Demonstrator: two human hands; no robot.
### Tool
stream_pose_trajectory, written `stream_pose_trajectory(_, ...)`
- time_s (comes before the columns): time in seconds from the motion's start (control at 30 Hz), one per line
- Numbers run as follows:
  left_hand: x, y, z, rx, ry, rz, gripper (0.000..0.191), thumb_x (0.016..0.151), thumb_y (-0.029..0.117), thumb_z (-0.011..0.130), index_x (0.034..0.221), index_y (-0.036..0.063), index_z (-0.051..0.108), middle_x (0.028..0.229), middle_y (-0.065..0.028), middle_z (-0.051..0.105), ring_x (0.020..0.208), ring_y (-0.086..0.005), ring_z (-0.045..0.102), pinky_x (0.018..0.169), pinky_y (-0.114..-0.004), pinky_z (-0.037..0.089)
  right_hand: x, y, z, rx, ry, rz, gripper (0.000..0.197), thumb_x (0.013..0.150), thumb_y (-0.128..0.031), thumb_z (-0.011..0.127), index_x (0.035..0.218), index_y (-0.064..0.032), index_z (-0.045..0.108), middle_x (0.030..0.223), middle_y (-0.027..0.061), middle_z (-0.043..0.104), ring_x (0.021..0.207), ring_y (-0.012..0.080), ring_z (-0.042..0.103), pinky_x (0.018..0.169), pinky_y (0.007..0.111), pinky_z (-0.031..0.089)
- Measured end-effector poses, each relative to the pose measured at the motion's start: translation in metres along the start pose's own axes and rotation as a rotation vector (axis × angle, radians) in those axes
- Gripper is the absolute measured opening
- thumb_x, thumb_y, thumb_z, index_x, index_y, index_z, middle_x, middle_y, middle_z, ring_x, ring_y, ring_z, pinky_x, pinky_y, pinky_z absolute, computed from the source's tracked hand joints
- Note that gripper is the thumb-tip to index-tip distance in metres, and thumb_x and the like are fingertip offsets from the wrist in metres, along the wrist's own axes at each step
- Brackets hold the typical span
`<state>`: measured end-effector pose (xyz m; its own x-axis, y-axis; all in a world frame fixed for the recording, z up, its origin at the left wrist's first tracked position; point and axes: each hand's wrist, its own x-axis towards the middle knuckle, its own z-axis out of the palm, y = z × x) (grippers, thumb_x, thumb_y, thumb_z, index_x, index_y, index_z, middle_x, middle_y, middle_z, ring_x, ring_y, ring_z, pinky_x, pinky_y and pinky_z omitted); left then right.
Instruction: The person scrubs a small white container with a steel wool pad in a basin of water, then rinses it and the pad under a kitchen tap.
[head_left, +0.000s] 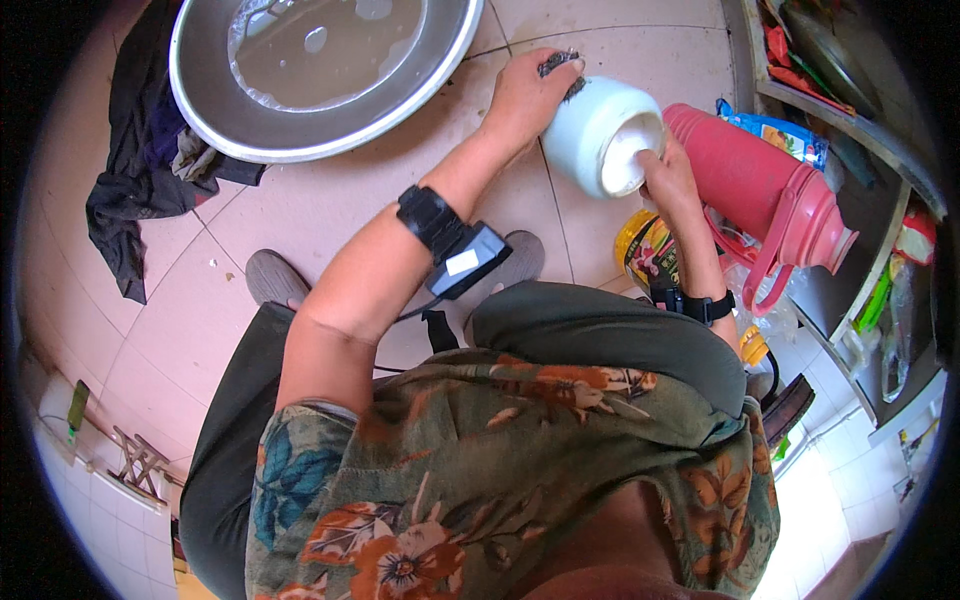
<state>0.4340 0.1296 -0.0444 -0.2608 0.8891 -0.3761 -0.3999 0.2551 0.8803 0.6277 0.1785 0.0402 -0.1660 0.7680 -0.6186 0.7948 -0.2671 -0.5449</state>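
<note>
A pale blue-white jar (589, 139) lies tilted on its side at the upper right of centre, its open mouth facing the lower right and its inside white. My left hand (529, 94) holds a dark metal scouring pad (562, 71) against the jar's closed end. With my right hand (671, 176) I grip the jar's rim, the thumb at the opening and the fingers largely hidden. A wide metal basin (330, 135) of cloudy, sudsy water stands on the floor at the upper left.
A pink thermos flask (739, 172) lies right of the jar, with a yellow-labelled oil bottle (637, 240) below it. Metal shelving (874, 262) holding packets runs along the right. Dark clothing (139, 180) lies on the tiled floor beside the basin. My slippered feet are between basin and knees.
</note>
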Motion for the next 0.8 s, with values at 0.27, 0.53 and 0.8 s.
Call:
stream_pose_trajectory(0.27,-0.008,-0.043,-0.002,-0.573,-0.271,-0.378,0.020,0.087,0.017,0.063,0.100,0.0020,0.063,0.086,-0.0083,0.067,0.069,-0.0148,0.063,0.062,-0.028,0.052,-0.027,-0.032,0.008,-0.085,-0.256,-0.226,0.041,0.083,-0.003,0.049,0.123,-0.0054,0.055,0.105,0.0113,0.064,0.101,0.0190,0.059,0.091,0.033,0.045)
stream_pose_trajectory(0.53,-0.039,0.000,-0.021,-0.989,0.045,-0.301,0.018,0.091,0.016,0.058,0.104,0.0049,0.055,0.095,-0.0090,0.063,0.084,-0.0171,0.063,0.076,-0.028,0.054,-0.011,-0.044,-0.016,0.114,-0.090,0.103,0.026,0.084,-0.005,0.048,0.108,-0.0002,0.054,0.071,0.0057,0.055,0.043,0.0086,0.043,0.034,0.023,0.030)
stream_pose_trajectory(0.8,-0.064,0.032,-0.007,-0.378,0.147,0.289,0.045,0.087,0.023,0.064,0.127,0.0057,0.051,0.109,-0.0077,0.062,0.097,-0.0143,0.058,0.087,-0.029,0.048,-0.008,-0.059,-0.002,0.315,-0.131,0.158,0.024,0.082,-0.004,0.049,0.104,0.0047,0.048,0.071,0.0097,0.054,0.044,0.0116,0.044,0.032,0.024,0.029)
